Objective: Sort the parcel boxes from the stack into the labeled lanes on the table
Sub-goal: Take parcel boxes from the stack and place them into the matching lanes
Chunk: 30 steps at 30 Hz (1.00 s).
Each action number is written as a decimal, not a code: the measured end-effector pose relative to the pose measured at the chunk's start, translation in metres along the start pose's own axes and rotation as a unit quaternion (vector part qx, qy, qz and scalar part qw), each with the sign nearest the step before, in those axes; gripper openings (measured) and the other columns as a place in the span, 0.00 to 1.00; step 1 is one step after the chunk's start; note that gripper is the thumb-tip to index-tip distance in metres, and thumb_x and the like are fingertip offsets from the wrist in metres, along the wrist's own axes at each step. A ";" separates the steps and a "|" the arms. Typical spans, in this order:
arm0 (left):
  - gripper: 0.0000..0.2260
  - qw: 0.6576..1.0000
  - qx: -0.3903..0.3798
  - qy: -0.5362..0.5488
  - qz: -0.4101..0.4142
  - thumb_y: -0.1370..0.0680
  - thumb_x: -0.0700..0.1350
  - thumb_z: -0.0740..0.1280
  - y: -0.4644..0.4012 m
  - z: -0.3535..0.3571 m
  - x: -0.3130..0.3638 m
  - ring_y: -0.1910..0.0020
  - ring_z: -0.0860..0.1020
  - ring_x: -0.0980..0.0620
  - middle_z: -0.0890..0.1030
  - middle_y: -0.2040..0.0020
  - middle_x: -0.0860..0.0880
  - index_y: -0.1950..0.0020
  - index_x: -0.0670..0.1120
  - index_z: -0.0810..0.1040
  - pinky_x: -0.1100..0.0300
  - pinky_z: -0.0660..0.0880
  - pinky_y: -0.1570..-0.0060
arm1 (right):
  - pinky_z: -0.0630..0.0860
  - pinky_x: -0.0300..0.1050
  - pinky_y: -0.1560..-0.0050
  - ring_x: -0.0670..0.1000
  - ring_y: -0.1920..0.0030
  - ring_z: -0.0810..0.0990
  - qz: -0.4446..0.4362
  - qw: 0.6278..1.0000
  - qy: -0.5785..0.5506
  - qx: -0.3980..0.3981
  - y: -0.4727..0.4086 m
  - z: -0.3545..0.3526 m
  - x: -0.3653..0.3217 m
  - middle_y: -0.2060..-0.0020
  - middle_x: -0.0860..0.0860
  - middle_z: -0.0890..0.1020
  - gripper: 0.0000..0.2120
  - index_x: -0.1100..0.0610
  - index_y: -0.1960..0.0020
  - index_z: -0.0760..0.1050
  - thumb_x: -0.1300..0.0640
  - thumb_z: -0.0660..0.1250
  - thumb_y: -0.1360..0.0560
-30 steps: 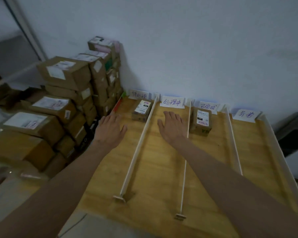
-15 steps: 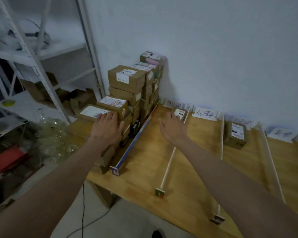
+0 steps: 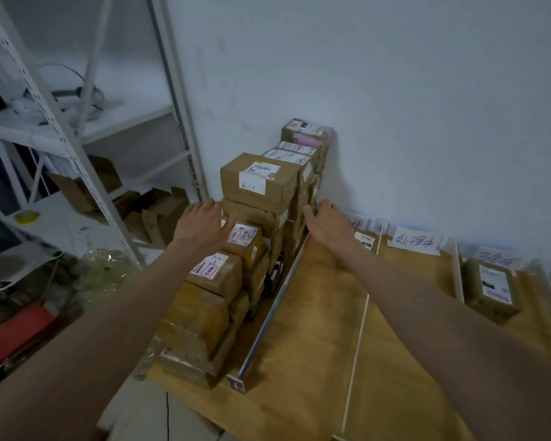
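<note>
Both hands spread wide: left hand, right hand flank box stack; stack's rear boxes mostly hidden.

Both hands now flanking stack

Only one sign reads clearly: a white card standing at the back of the table against the wall bears the blue handwritten characters "处理中". The card to its left and the one to its right also carry blue handwriting, too blurred or hidden to read. The shipping labels on the boxes in the stack show print and red stamps, none legible.
</note>
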State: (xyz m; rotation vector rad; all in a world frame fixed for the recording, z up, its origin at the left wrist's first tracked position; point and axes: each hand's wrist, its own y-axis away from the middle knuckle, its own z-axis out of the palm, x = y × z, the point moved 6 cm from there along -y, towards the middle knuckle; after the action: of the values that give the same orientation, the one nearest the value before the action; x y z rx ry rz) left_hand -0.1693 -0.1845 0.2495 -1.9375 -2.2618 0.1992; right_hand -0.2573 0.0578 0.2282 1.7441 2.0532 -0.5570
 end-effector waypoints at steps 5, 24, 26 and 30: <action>0.27 1.000 0.008 0.008 -0.011 0.17 0.59 0.50 -0.059 -0.002 -0.024 0.32 0.71 0.42 0.71 0.30 0.41 0.26 0.42 0.66 0.46 0.67 0.33 | 0.73 0.58 0.37 0.62 0.36 0.74 0.042 0.997 -0.064 -0.023 -0.048 0.002 -0.021 0.33 0.61 0.73 0.34 0.63 0.27 0.62 0.37 0.49 0.20; 0.29 0.959 -0.098 0.232 -0.127 0.19 0.62 0.55 -0.185 0.037 -0.048 0.54 0.73 0.43 0.78 0.46 0.40 0.40 0.37 0.76 0.56 0.67 0.57 | 0.80 0.44 0.60 0.59 0.42 0.79 0.165 0.952 -0.235 -0.106 -0.117 0.037 -0.061 0.33 0.57 0.75 0.23 0.59 0.28 0.67 0.46 0.56 0.18; 0.29 0.950 -0.097 0.261 -0.139 0.20 0.61 0.56 -0.182 0.040 -0.049 0.51 0.75 0.41 0.78 0.44 0.39 0.39 0.36 0.76 0.56 0.69 0.56 | 0.80 0.44 0.58 0.59 0.40 0.78 0.163 0.950 -0.247 -0.101 -0.116 0.037 -0.064 0.33 0.56 0.75 0.21 0.58 0.29 0.68 0.48 0.56 0.18; 0.26 0.937 -0.093 0.305 -0.141 0.19 0.59 0.58 -0.174 0.028 -0.048 0.51 0.75 0.43 0.77 0.47 0.41 0.40 0.36 0.75 0.54 0.71 0.55 | 0.79 0.45 0.56 0.58 0.39 0.77 0.155 0.948 -0.266 -0.080 -0.109 0.029 -0.071 0.33 0.55 0.76 0.20 0.57 0.29 0.69 0.49 0.56 0.18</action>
State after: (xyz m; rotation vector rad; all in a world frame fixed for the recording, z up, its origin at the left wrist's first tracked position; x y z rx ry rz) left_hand -0.3363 -0.2582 0.2560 -1.4335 -2.1251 -0.5892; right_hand -0.3529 -0.0330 0.2470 1.5631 1.3828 -0.6522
